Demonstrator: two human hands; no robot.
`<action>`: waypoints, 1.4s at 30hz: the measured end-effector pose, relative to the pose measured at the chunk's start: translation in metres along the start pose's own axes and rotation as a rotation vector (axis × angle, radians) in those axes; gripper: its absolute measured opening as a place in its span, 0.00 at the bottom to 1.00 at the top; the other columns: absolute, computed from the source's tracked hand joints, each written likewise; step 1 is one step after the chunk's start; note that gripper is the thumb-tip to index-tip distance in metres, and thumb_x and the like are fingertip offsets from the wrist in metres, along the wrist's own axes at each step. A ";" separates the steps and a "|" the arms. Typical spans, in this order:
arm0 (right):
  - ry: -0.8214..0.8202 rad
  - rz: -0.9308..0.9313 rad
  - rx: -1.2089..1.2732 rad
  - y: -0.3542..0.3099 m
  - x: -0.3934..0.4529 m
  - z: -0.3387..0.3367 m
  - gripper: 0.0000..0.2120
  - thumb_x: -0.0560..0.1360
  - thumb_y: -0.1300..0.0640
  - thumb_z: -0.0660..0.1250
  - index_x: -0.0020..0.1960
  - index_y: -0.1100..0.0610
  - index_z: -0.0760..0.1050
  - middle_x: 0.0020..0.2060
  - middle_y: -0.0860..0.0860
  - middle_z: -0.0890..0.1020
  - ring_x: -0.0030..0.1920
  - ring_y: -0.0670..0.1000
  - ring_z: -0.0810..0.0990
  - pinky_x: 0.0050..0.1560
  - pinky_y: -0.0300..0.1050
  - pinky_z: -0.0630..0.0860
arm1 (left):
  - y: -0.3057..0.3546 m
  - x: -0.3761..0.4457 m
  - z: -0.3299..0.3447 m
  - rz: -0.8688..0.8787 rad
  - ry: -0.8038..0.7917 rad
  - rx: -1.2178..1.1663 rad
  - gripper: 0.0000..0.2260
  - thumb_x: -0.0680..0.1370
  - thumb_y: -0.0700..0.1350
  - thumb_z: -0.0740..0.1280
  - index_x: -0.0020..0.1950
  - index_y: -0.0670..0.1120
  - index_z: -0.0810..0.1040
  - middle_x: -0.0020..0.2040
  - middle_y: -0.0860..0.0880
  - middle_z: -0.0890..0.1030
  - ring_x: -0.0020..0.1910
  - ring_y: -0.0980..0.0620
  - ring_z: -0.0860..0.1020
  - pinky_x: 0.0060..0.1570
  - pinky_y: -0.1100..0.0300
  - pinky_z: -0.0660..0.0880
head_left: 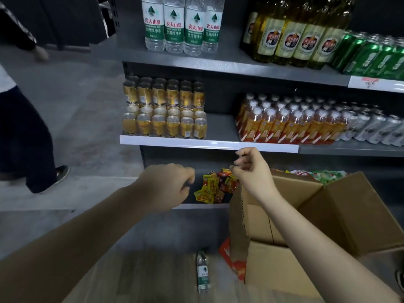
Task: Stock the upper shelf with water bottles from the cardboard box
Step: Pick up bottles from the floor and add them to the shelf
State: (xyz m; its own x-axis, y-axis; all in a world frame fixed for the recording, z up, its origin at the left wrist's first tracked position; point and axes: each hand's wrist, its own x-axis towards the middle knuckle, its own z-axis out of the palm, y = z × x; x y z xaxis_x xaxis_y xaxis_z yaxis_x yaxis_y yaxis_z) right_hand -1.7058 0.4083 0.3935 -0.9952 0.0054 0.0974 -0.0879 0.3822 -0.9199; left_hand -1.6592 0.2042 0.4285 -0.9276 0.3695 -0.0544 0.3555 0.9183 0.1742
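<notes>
The head view looks down at a dark grey shelving unit with both bare arms stretched forward. The left hand (169, 182) hangs in front of the lowest shelf with its fingers loosely curled and nothing in them. The right hand (253, 171) is raised above the near left corner of the open cardboard box (273, 265), fingers bent with thumb and forefinger drawn close together; whether they pinch the edge of the upright box flap (239, 217) just below them I cannot tell.

One water bottle (202, 273) with a green and white label lies on its side on the floor, just left of the box and apart from both hands. The inside of the box is mostly hidden by the right forearm and the flaps.

On the upper shelf (218, 62) four water bottles (182, 27) stand upright in a row at the left end. To their right stand yellow-green beer bottles (299, 40), then green cans (376, 57). The middle shelf carries gold cans (164, 110) stacked two high, orange tea bottles (290, 123) with white caps, and silver cans (376, 127). On the lowest shelf lie red and yellow snack packets (215, 186).

At the left edge another person's dark trouser leg and shoe (62, 173) stand on the grey floor.
</notes>
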 end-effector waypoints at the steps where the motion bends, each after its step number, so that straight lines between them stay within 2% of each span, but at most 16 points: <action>1: 0.001 0.002 -0.014 0.004 -0.004 0.004 0.13 0.72 0.68 0.66 0.52 0.56 0.69 0.38 0.49 0.73 0.36 0.44 0.73 0.38 0.30 0.70 | -0.003 -0.002 0.004 -0.001 -0.006 -0.009 0.09 0.78 0.46 0.58 0.57 0.50 0.72 0.51 0.53 0.77 0.48 0.52 0.74 0.49 0.56 0.73; 8: 0.002 0.052 -0.060 0.023 -0.022 0.032 0.13 0.71 0.69 0.66 0.51 0.56 0.69 0.37 0.48 0.73 0.37 0.45 0.73 0.42 0.33 0.72 | -0.012 -0.017 0.034 0.067 -0.016 -0.025 0.13 0.77 0.49 0.53 0.59 0.51 0.72 0.55 0.54 0.77 0.53 0.52 0.75 0.50 0.58 0.73; 11: -0.013 0.084 -0.051 0.033 -0.029 0.045 0.14 0.71 0.70 0.66 0.50 0.56 0.68 0.38 0.51 0.74 0.40 0.48 0.74 0.46 0.40 0.73 | -0.021 -0.020 0.047 0.076 -0.025 -0.027 0.12 0.78 0.47 0.55 0.60 0.51 0.71 0.56 0.53 0.76 0.54 0.51 0.75 0.51 0.59 0.73; 16: -0.029 0.131 -0.076 0.054 -0.038 0.067 0.13 0.71 0.69 0.66 0.51 0.58 0.69 0.36 0.47 0.74 0.39 0.45 0.73 0.47 0.41 0.73 | -0.042 -0.025 0.075 0.040 -0.059 -0.029 0.14 0.77 0.50 0.54 0.59 0.51 0.72 0.57 0.52 0.76 0.56 0.50 0.75 0.52 0.59 0.73; 19: -0.029 0.147 -0.081 0.076 -0.044 0.080 0.13 0.71 0.68 0.67 0.52 0.56 0.69 0.36 0.47 0.74 0.40 0.46 0.74 0.43 0.33 0.71 | -0.057 -0.027 0.099 0.022 -0.096 -0.030 0.15 0.76 0.51 0.53 0.58 0.51 0.73 0.56 0.52 0.77 0.55 0.49 0.76 0.51 0.58 0.74; 23: -0.048 0.181 -0.095 0.112 -0.052 0.100 0.13 0.72 0.67 0.66 0.53 0.55 0.68 0.39 0.50 0.76 0.40 0.45 0.74 0.40 0.31 0.70 | -0.069 -0.028 0.138 0.006 -0.116 -0.039 0.18 0.71 0.52 0.51 0.54 0.49 0.74 0.54 0.51 0.78 0.53 0.47 0.77 0.49 0.57 0.74; 26: -0.060 0.205 -0.137 0.144 -0.058 0.113 0.13 0.72 0.67 0.66 0.53 0.56 0.69 0.38 0.49 0.76 0.38 0.44 0.75 0.44 0.38 0.72 | -0.076 -0.025 0.168 0.009 -0.096 -0.072 0.19 0.67 0.51 0.49 0.50 0.49 0.73 0.52 0.51 0.79 0.52 0.48 0.77 0.46 0.61 0.72; 30: -0.065 0.236 -0.172 0.188 -0.068 0.126 0.13 0.71 0.67 0.67 0.53 0.56 0.69 0.38 0.48 0.76 0.40 0.45 0.75 0.49 0.43 0.72 | -0.081 -0.020 0.202 0.018 -0.041 -0.105 0.14 0.65 0.47 0.57 0.45 0.49 0.78 0.43 0.51 0.82 0.44 0.48 0.80 0.39 0.65 0.71; 32: -0.094 0.264 -0.197 0.217 -0.073 0.138 0.14 0.72 0.66 0.67 0.55 0.58 0.69 0.40 0.50 0.76 0.42 0.48 0.76 0.50 0.45 0.72 | -0.086 -0.019 0.230 -0.003 -0.064 -0.137 0.18 0.69 0.50 0.54 0.52 0.50 0.77 0.51 0.51 0.81 0.52 0.50 0.78 0.47 0.62 0.73; 34: -0.088 0.282 -0.197 0.232 -0.075 0.142 0.14 0.71 0.66 0.67 0.55 0.59 0.69 0.41 0.51 0.76 0.43 0.50 0.75 0.50 0.45 0.72 | -0.088 -0.017 0.245 -0.026 -0.107 -0.147 0.15 0.76 0.50 0.56 0.58 0.50 0.74 0.57 0.52 0.78 0.57 0.50 0.75 0.53 0.60 0.72; 36: -0.087 0.282 -0.198 0.254 -0.079 0.150 0.14 0.71 0.67 0.67 0.54 0.58 0.69 0.38 0.49 0.75 0.41 0.49 0.75 0.48 0.45 0.71 | -0.090 -0.017 0.263 -0.023 -0.117 -0.155 0.12 0.77 0.46 0.59 0.59 0.50 0.73 0.59 0.53 0.77 0.59 0.52 0.74 0.54 0.61 0.71; 39: -0.091 0.288 -0.200 0.291 -0.082 0.163 0.13 0.70 0.68 0.67 0.51 0.57 0.68 0.36 0.45 0.74 0.38 0.44 0.74 0.42 0.38 0.70 | -0.093 -0.014 0.297 -0.038 -0.137 -0.147 0.11 0.78 0.46 0.59 0.60 0.51 0.72 0.60 0.53 0.76 0.59 0.52 0.74 0.53 0.62 0.69; 42: -0.082 0.300 -0.190 0.328 -0.090 0.175 0.13 0.70 0.69 0.66 0.52 0.58 0.69 0.36 0.45 0.74 0.37 0.42 0.73 0.39 0.35 0.69 | -0.094 -0.012 0.328 -0.054 -0.152 -0.157 0.12 0.78 0.46 0.58 0.61 0.51 0.72 0.59 0.53 0.76 0.59 0.51 0.74 0.52 0.62 0.69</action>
State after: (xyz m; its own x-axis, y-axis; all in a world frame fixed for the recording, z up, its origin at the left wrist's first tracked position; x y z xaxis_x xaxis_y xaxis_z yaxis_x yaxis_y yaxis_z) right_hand -1.6528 0.3717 0.0165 -0.9763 0.0723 -0.2040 0.2103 0.5402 -0.8148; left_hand -1.6437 0.1599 0.0901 -0.9127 0.3484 -0.2133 0.2727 0.9084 0.3170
